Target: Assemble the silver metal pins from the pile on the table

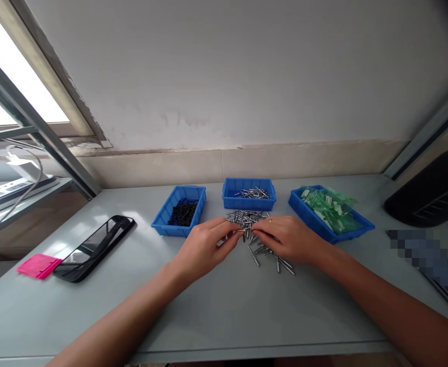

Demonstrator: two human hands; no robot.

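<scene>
My left hand (207, 245) pinches a thin silver metal pin between thumb and fingertips. Close beside it, my right hand (287, 237) is closed over the pile, its fingertips almost meeting the left ones; what they grip, if anything, is hidden. Under and behind both hands lies a heap of silver metal pins (242, 216), partly covered by the fingers. Several loose pins (253, 256) spread toward the front. Just behind the heap stands a blue bin (248, 204) with thinner silver pieces inside.
At left, a blue bin (166, 229) holds small black parts. Another blue bin (315, 224), at right, holds green plastic packets (333, 209). A phone-like black device (94, 250) and a pink item (38, 266) lie left. A dark cylinder (430, 188) stands far right.
</scene>
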